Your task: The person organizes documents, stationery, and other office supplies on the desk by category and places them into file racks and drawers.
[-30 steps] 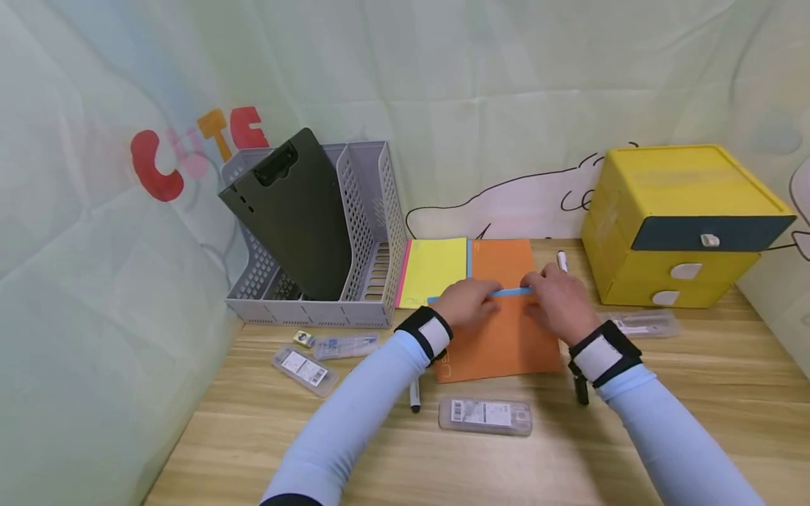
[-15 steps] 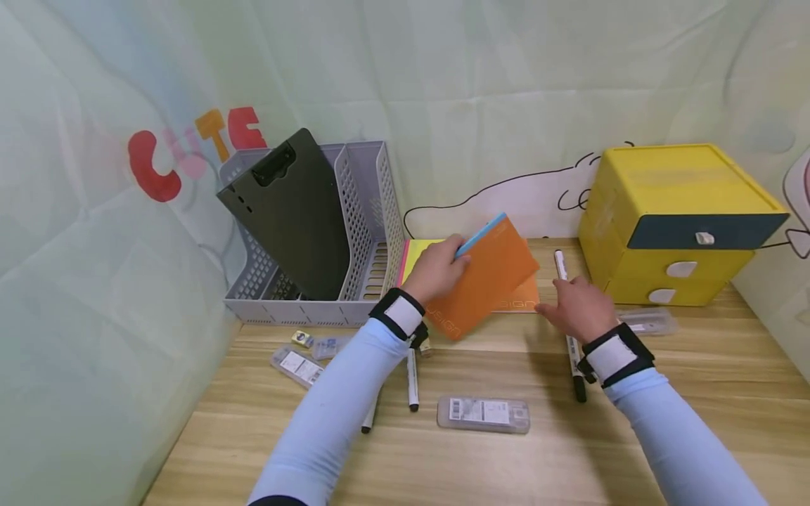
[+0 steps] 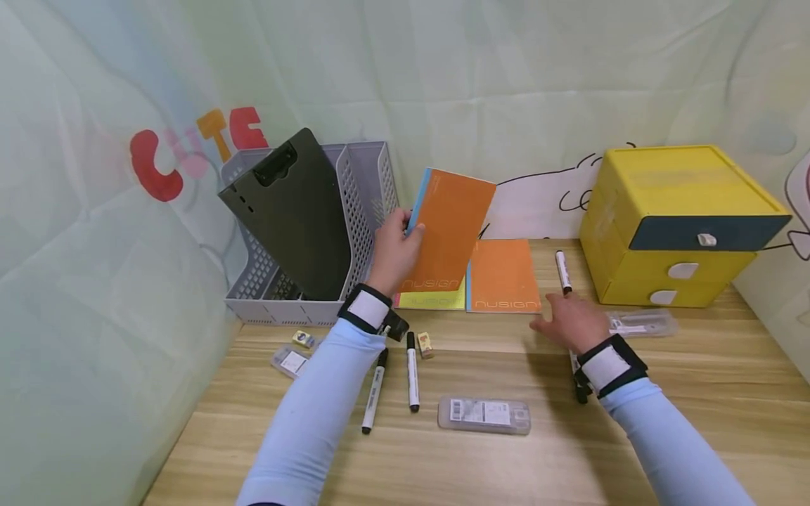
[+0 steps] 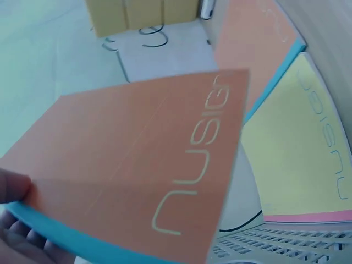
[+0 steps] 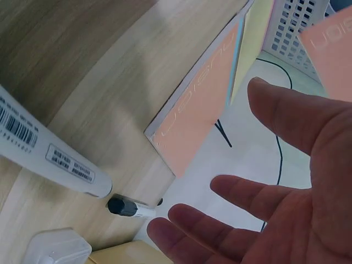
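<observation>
My left hand (image 3: 394, 251) grips an orange notebook (image 3: 451, 228) by its blue spine, thumb on the cover and fingers behind. The notebook is raised and tilted, partly over a yellow notebook (image 3: 436, 301) lying by the grey file rack (image 3: 310, 311). Another orange notebook (image 3: 503, 277) lies to the right of the yellow one. My right hand (image 3: 574, 323) hovers above a white marker (image 3: 563, 270), which it partly hides in the head view. In the right wrist view its fingers (image 5: 247, 195) are spread and hold nothing.
A black clipboard (image 3: 304, 225) leans in the rack. At right stands a yellow drawer box (image 3: 690, 232), with a clear case (image 3: 642, 323) before it. Nearer lie a marker (image 3: 413, 372), another marker (image 3: 375, 393), an eraser (image 3: 425, 344) and a plastic case (image 3: 484, 414).
My left hand has lifted the orange notebook off the pile and carried it left and up toward the rack. The right hand has let go of it and moved slightly right.
</observation>
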`<state>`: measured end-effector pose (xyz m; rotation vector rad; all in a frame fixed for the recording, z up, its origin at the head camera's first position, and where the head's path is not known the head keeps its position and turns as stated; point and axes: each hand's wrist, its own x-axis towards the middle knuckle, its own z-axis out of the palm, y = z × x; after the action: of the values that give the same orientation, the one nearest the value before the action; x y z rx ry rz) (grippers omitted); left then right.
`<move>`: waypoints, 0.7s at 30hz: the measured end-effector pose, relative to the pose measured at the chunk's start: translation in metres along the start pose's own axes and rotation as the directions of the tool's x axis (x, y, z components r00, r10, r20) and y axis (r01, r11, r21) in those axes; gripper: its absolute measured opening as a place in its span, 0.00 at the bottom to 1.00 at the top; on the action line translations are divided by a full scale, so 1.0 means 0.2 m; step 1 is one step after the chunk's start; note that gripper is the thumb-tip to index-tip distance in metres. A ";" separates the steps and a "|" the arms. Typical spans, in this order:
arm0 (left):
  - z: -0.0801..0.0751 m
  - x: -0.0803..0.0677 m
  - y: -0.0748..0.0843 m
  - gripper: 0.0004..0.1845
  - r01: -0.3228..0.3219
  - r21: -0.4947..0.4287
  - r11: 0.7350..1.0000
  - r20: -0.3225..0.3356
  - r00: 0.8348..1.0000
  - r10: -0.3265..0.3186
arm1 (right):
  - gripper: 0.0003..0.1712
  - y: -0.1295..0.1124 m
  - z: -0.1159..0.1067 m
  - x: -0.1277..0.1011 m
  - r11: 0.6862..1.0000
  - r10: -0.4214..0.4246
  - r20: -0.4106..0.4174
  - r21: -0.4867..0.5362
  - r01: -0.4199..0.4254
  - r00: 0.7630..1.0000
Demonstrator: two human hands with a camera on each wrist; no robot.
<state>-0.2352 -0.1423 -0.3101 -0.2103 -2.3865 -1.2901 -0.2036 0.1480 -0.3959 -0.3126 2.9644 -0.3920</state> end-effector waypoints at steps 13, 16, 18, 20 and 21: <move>-0.19 0.00 -0.04 0.12 -0.097 -0.128 0.987 -0.318 0.947 0.052 | 0.44 0.00 0.03 0.00 1.000 -0.010 -0.006 0.022 0.011 1.000; -0.23 0.00 -0.05 0.12 -0.133 -0.166 0.977 -0.398 0.916 0.057 | 0.44 0.00 0.04 0.00 0.999 -0.021 -0.002 0.024 0.021 1.000; -0.25 0.00 -0.05 0.13 -0.162 -0.179 0.970 -0.447 0.892 0.067 | 0.44 0.00 0.04 0.00 0.999 -0.022 0.004 0.029 0.022 1.000; -0.27 0.01 -0.05 0.13 -0.180 -0.189 0.965 -0.492 0.868 0.066 | 0.44 0.00 0.05 0.00 0.999 -0.020 0.011 0.034 0.020 1.000; -0.28 0.01 -0.05 0.13 -0.189 -0.189 0.964 -0.512 0.856 0.068 | 0.44 0.00 0.05 0.00 0.999 -0.018 0.014 0.035 0.017 1.000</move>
<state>-0.2243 -0.1940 -0.2903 -0.0843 -1.7514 -1.3620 -0.2029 0.1461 -0.4061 -0.3359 2.9394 -0.4415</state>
